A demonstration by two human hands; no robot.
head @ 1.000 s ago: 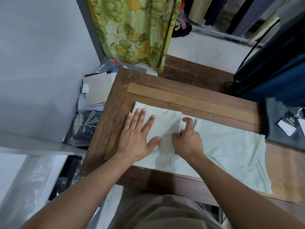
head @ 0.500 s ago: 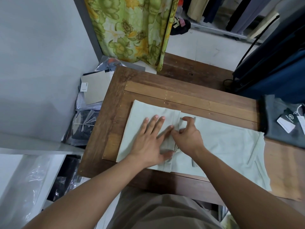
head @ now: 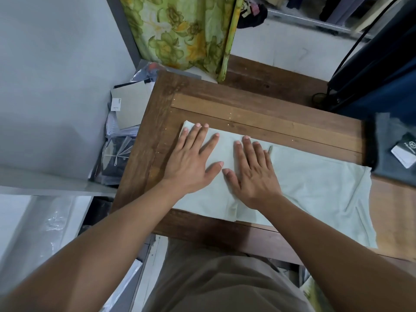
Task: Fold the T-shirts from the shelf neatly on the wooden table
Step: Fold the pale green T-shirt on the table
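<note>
Both palms are down on the pale green T-shirt [head: 315, 188]: our left hand [head: 191, 163] lies flat with fingers spread on the folded left end, our right hand [head: 254, 174] lies flat just beside it, thumbs nearly touching. Fingers are straight and neither hand grips anything. The T-shirt lies lengthwise on the wooden surface [head: 258, 113], toward its near edge, with the right part unfolded and a bit wrinkled. A dark grey garment [head: 387, 158] with a white tag [head: 404, 152] sits at the surface's right end, touching the T-shirt's far corner. A floral curtain [head: 180, 30] hangs behind, and bagged clothes [head: 117, 154] are piled on the left below the surface.
</note>
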